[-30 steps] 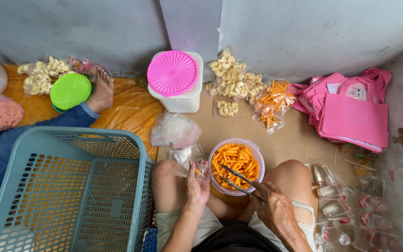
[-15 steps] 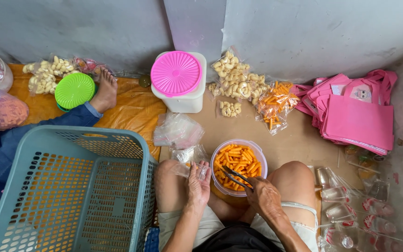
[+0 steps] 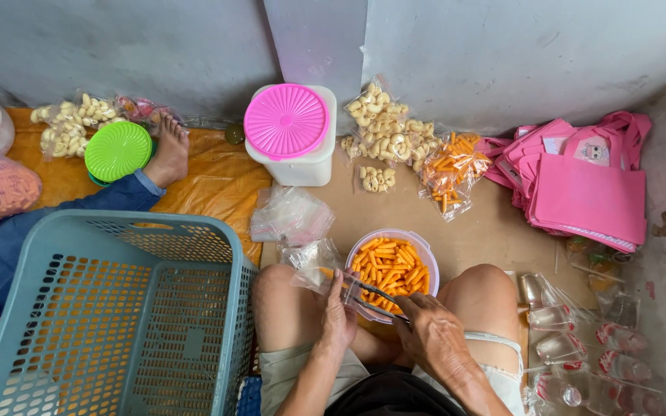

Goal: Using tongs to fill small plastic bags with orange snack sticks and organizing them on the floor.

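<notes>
floor (image 3: 495, 231) covered with brown cardboard in the middle and an orange sheet (image 3: 210, 181) toward the left. along the wall edge: green lid (image 3: 118, 150), white tub with pink lid (image 3: 290, 132), clear bags of pale snacks (image 3: 383, 131), a bag of orange sticks (image 3: 450, 171). toward the right edge, pink cloth bags (image 3: 583, 189), then small sealed cups (image 3: 580, 339) near the lower right corner. at the lower left, a grey-blue plastic basket (image 3: 109, 316). centre, a clear bowl of orange sticks (image 3: 392, 266) beside a stack of empty clear bags (image 3: 290, 216).

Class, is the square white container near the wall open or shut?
Shut: a round pink lid sits flat on the white container, hiding its contents.
</notes>
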